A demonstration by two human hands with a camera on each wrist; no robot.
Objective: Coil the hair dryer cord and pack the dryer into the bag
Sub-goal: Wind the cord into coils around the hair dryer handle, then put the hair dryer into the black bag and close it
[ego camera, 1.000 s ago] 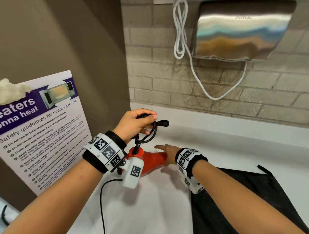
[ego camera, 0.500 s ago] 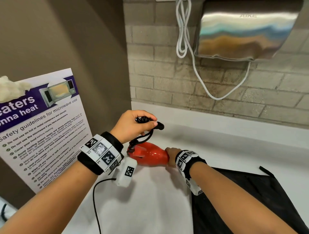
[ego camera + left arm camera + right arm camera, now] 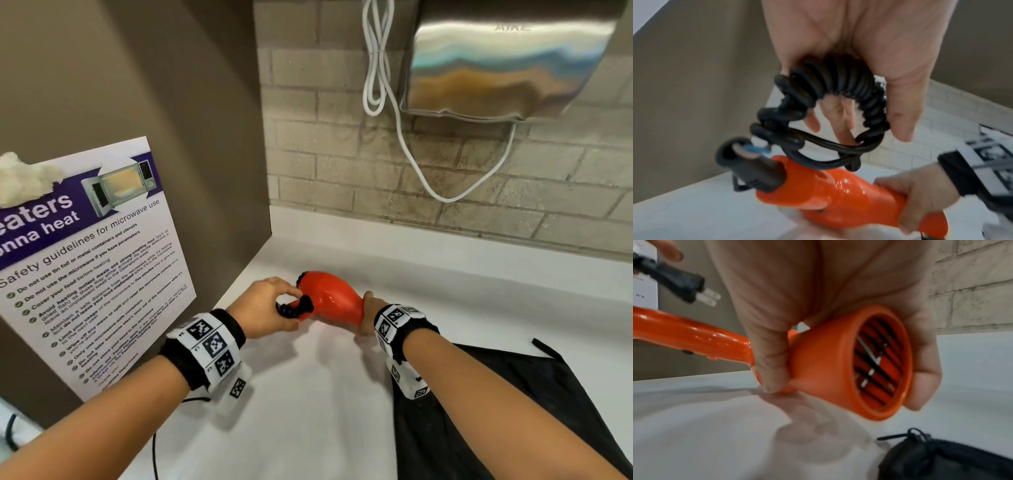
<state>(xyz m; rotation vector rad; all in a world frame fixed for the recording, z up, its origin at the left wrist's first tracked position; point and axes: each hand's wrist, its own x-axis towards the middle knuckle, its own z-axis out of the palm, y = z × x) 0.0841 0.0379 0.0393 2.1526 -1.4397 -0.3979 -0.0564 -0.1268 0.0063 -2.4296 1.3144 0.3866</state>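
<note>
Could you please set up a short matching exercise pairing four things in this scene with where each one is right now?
Things:
1. hair dryer
2. coiled cord
3. black bag
4. white cable

Places:
A. lying flat on the counter, near the right forearm
B. hanging on the brick wall beside the steel hand dryer
C. gripped at its nozzle end by the right hand
D. bunched in the fingers of the left hand

Pairs: 1-C, 2-D, 3-A, 4-B
</note>
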